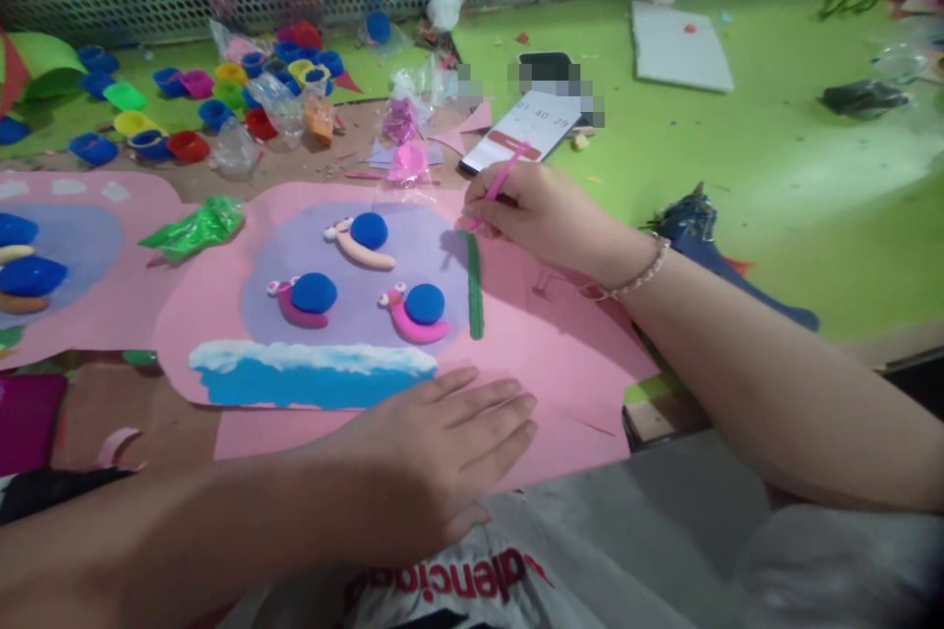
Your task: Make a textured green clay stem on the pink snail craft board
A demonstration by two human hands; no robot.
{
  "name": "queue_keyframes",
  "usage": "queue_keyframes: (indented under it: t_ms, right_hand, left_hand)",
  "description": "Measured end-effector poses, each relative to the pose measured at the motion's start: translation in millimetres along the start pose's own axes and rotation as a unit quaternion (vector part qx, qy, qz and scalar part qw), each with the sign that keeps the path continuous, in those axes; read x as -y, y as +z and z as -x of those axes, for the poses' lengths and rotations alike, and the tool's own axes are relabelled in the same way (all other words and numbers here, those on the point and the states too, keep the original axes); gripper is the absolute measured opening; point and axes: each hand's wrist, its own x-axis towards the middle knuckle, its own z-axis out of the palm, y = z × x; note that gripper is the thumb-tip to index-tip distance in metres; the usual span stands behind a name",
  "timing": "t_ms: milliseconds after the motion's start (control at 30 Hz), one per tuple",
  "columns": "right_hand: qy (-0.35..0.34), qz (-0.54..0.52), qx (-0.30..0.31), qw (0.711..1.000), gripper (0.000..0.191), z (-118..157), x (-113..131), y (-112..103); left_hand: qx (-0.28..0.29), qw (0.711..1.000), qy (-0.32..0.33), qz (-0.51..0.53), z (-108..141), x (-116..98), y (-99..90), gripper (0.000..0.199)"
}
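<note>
My right hand (520,206) pinches a thin pink tool (508,172), its tip near the top end of a green clay strip (476,285). My left hand (442,447) lies flat with fingers stretched over the lower edge of the pink paper (567,344). On that paper is a purple oval (339,260) bearing three clay snails with blue round shells, one of them a bright pink snail (424,317). Below them runs a blue clay band (310,383) with a white wavy top.
A phone (527,128) showing a timer lies beyond my right hand. Several coloured clay tubs (196,84) stand at the back left, near a green clay packet (199,226). A white board (678,49) and a dark blue object (737,270) are to the right.
</note>
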Motion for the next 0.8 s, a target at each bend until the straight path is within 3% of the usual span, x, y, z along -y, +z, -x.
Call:
queue_keyframes:
  t_ms: [800]
  right_hand:
    - [-0.004, -0.005, 0.006, 1.0, 0.021, 0.3, -0.3, -0.9]
  left_hand:
    - [0.013, 1.0, 0.003, -0.005, -1.6, -0.3, -4.8, 0.054]
